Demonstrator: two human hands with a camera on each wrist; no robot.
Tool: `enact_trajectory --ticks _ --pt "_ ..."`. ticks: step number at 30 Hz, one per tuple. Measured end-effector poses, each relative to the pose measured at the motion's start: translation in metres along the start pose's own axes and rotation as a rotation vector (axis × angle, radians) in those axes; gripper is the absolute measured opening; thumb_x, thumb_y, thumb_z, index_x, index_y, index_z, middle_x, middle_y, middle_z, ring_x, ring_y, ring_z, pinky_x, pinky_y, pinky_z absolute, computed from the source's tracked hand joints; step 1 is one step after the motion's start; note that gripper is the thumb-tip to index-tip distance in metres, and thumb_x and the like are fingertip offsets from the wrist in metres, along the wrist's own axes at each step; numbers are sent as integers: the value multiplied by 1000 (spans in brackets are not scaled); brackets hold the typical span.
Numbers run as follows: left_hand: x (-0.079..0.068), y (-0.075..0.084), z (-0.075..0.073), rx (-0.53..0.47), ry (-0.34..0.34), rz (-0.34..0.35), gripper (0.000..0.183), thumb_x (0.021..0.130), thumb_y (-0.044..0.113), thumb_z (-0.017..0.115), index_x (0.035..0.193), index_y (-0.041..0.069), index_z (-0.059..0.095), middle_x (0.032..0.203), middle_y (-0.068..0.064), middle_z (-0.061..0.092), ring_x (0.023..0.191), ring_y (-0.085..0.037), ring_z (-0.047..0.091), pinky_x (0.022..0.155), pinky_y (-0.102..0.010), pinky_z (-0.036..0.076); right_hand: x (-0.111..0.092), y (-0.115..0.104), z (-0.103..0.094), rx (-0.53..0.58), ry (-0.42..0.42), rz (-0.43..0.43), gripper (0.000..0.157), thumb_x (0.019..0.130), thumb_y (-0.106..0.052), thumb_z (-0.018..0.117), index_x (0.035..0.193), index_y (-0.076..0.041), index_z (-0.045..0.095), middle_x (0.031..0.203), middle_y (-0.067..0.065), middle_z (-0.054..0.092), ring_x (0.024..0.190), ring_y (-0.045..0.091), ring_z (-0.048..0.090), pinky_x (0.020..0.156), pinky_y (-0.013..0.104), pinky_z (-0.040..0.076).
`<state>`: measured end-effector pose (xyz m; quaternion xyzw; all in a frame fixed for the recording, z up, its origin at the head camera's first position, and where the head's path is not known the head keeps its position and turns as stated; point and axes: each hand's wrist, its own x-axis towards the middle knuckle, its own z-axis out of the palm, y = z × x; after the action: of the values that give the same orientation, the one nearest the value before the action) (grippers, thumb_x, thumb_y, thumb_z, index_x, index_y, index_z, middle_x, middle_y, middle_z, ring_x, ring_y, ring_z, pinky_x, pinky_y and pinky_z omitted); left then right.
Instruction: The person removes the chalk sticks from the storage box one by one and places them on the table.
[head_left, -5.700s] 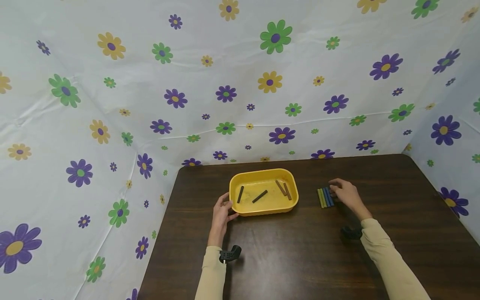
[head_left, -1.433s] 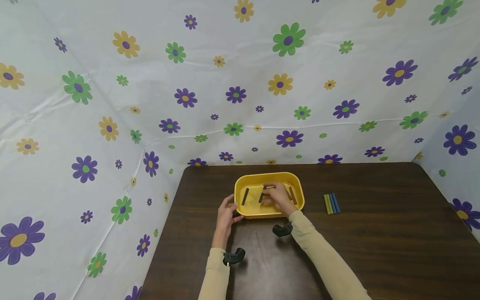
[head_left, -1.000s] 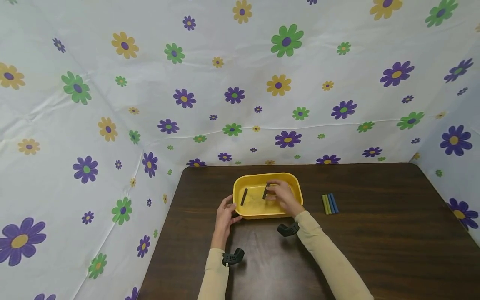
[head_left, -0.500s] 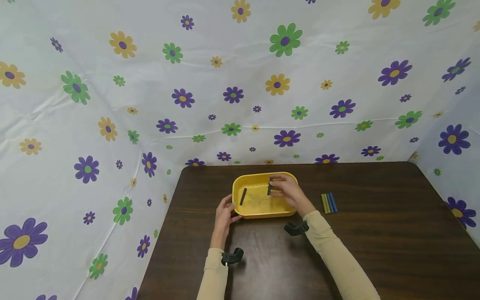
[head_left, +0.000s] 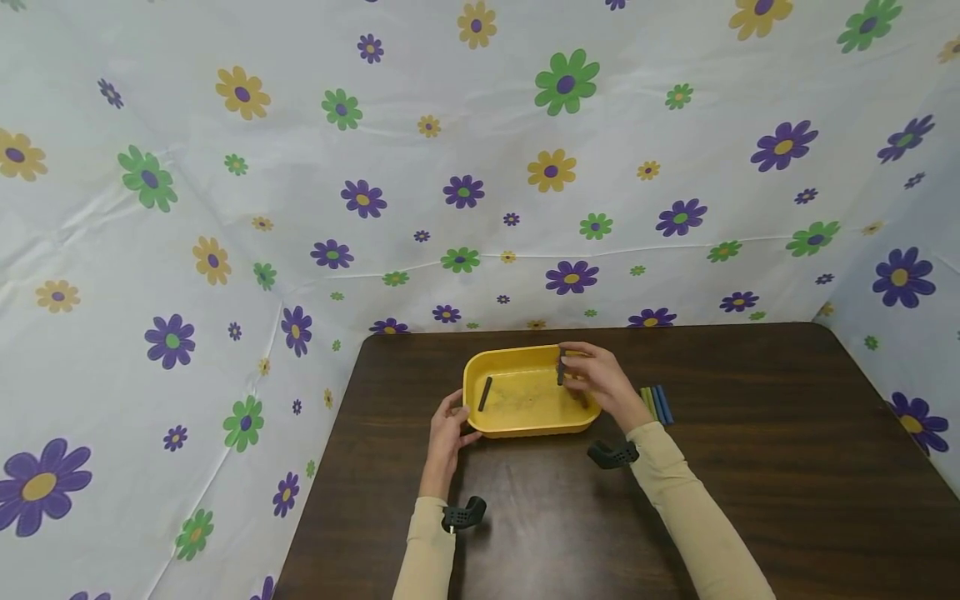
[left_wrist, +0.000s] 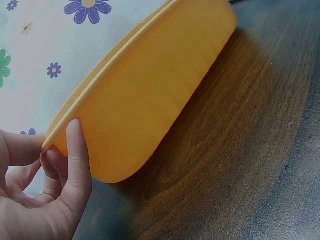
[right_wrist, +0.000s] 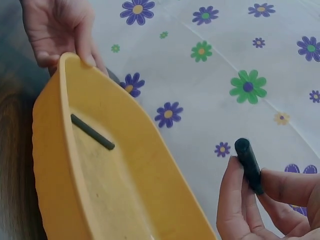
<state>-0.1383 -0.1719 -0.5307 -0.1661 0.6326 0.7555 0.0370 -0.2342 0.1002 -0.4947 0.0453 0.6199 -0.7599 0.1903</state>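
Note:
My left hand [head_left: 447, 425] pinches the near-left corner of a yellow plastic tub [head_left: 528, 432], thumb at the rim and fingers against the outer wall, as the left wrist view also shows. Between thumb and fingertips, my right hand [head_left: 603, 382] holds a dark, chalk-like stick [right_wrist: 249, 165] upright, raised over the right part of the tub. A second dark stick [right_wrist: 92, 132] lies inside at the left end. Brown sticks [head_left: 581, 399] at the tub's right end are mostly hidden below the right hand.
Right of the tub, several sticks, yellow-green and blue [head_left: 662, 405], lie side by side on the dark wooden table [head_left: 750, 467], partly covered by the right wrist. Flower-printed sheeting [head_left: 420, 283] stands behind the table and along its sides.
The blue stick row now has one fewer than at first. My right hand went from there into the tub, lifted the middle dark stick, and moved right with it. The left hand stays.

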Motion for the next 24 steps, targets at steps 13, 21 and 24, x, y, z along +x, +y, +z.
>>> enact_trajectory --ticks 13,21,24 --pt "0 0 1 -6 5 -1 48 99 9 49 145 3 38 127 -33 44 110 -48 51 76 -43 56 -9 -5 -35 8 15 1 51 95 -11 59 142 -4 43 103 1 57 83 13 57 81 33 55" --pt "0 0 1 -4 3 2 47 99 9 48 144 3 38 127 -33 44 112 -49 50 76 -42 56 -15 -3 -59 21 53 -4 54 95 -12 60 144 -2 39 110 3 61 90 14 63 84 33 54" --pt "0 0 1 0 9 -1 46 99 9 48 144 4 39 126 -32 44 111 -49 50 75 -41 57 -18 -3 -68 50 59 -9 54 95 -11 59 144 -2 38 107 1 66 86 13 65 85 35 54"
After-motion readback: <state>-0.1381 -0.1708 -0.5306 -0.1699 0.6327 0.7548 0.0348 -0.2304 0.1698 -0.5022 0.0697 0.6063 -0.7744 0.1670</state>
